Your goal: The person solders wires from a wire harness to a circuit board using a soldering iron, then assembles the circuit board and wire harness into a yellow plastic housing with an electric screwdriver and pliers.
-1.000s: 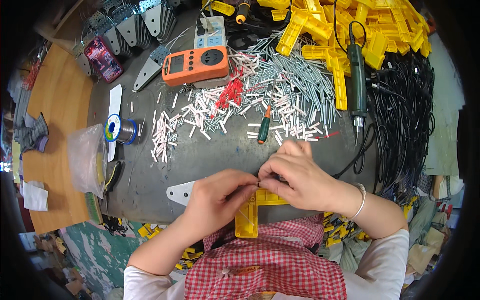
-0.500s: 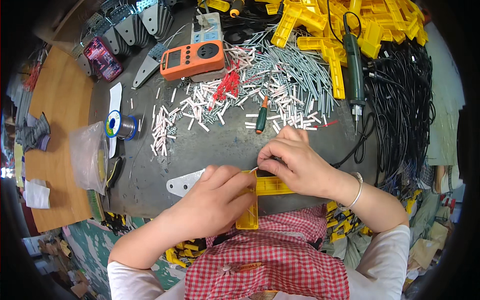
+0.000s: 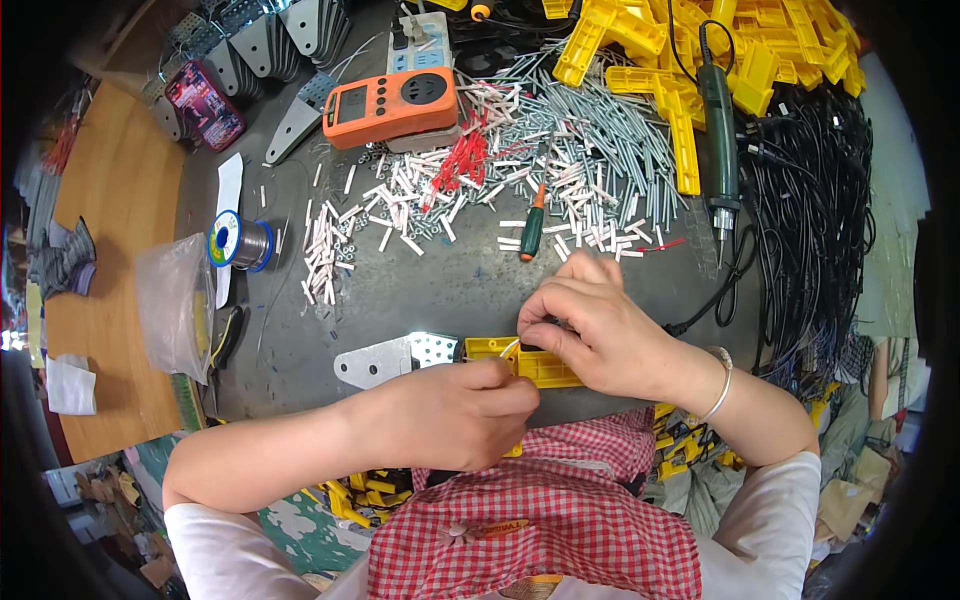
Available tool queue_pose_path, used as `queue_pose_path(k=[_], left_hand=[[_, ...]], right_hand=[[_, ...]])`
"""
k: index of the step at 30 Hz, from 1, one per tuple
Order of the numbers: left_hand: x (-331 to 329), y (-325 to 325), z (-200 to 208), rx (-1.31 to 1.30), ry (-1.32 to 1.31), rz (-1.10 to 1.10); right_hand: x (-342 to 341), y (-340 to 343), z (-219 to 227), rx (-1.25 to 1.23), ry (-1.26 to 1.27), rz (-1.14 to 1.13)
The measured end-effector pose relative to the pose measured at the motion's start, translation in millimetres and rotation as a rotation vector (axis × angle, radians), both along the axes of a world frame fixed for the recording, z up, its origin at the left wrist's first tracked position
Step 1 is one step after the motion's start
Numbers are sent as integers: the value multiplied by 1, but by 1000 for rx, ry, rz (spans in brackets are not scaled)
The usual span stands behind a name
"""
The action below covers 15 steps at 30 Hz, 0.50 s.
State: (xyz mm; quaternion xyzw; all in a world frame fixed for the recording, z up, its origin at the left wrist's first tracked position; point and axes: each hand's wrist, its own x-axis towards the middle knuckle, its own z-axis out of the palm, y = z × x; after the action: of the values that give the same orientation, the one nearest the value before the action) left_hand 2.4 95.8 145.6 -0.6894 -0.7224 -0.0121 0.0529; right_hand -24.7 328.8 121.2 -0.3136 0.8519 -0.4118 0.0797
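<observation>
A yellow plastic housing (image 3: 552, 372) lies at the near edge of the dark table, between and partly beneath my hands. My left hand (image 3: 470, 408) covers its near arm with curled fingers, closed round it; a bit of yellow shows below. My right hand (image 3: 595, 325) pinches over the housing, at the end of a thin white strand (image 3: 510, 348) that runs toward my left fingertips. Whether the strand is wire or sleeve I cannot tell. Left of the housing, a grey metal bracket (image 3: 378, 362) with a perforated end meets it.
Beyond my hands lie a green-handled screwdriver (image 3: 532, 235), heaped screws (image 3: 630, 140) and white sleeves (image 3: 320, 255). An orange meter (image 3: 390, 108) stands behind. A power screwdriver (image 3: 718, 150) and black cables (image 3: 810, 200) are at right, a solder spool (image 3: 240, 243) at left. Yellow housings (image 3: 800, 40) pile up far right.
My left hand has moved right and toward me, uncovering the bracket's perforated end and more of the yellow housing. My right hand stays in nearly the same place, still pinching.
</observation>
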Motion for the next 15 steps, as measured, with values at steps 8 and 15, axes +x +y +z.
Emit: queue_pose_path(k=[8,15], left_hand=[[9,-4,0,-9,-124,129],[9,-15,-6,184,-335,309]], right_hand=[[-1,-1,1,-18,-55,-15],[3,5,7,-70,-35,-42]])
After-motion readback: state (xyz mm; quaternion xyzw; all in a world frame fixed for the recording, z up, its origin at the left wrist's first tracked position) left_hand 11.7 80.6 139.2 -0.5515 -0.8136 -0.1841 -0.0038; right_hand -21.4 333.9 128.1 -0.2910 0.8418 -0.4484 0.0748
